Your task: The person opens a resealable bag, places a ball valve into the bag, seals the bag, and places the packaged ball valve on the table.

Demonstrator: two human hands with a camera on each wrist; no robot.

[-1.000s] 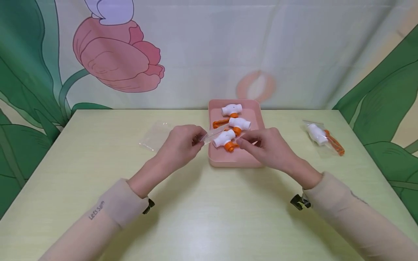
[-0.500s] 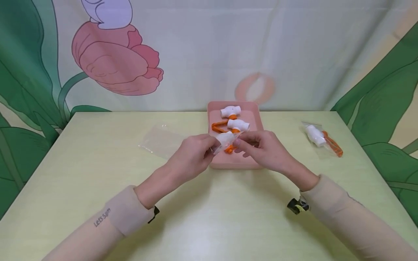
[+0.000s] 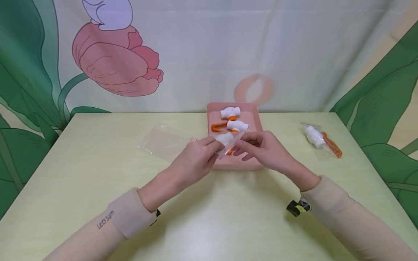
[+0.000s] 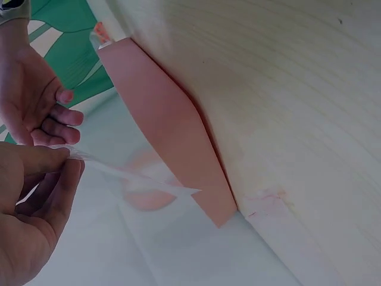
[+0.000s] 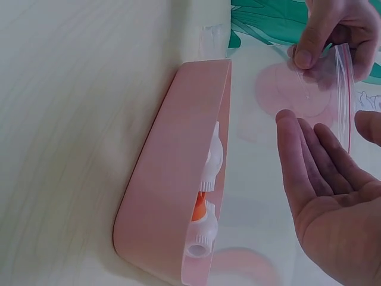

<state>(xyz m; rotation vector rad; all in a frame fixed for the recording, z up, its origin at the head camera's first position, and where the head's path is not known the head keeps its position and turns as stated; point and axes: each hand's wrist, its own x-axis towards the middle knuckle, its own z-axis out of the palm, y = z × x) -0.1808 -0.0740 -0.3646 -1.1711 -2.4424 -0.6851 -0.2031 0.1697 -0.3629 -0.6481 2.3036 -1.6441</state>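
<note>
My left hand (image 3: 196, 157) pinches a clear zip bag (image 5: 324, 89) between thumb and fingers. The bag hangs over the pink tray (image 3: 238, 166). Beside its zip edge is my right hand (image 5: 327, 190), fingers extended and thumb held apart, with nothing visibly gripped; whether it touches the plastic cannot be told. Inside the tray lie white ball valves with orange handles: one at the back (image 3: 230, 112), a middle valve (image 3: 237, 125), and a front valve (image 3: 224, 137) seen through the bag and partly covered by it.
Another clear bag (image 3: 163, 141) lies flat on the table left of the tray, partly behind my left hand. At the right sits a bagged white valve (image 3: 315, 136) with an orange handle (image 3: 332, 145). A printed curtain (image 3: 202, 54) hangs behind the table.
The left hand has moved right, carrying the clear bag across the front valve toward the right hand. The right hand has shifted only slightly, and the valves lie where they were.
</note>
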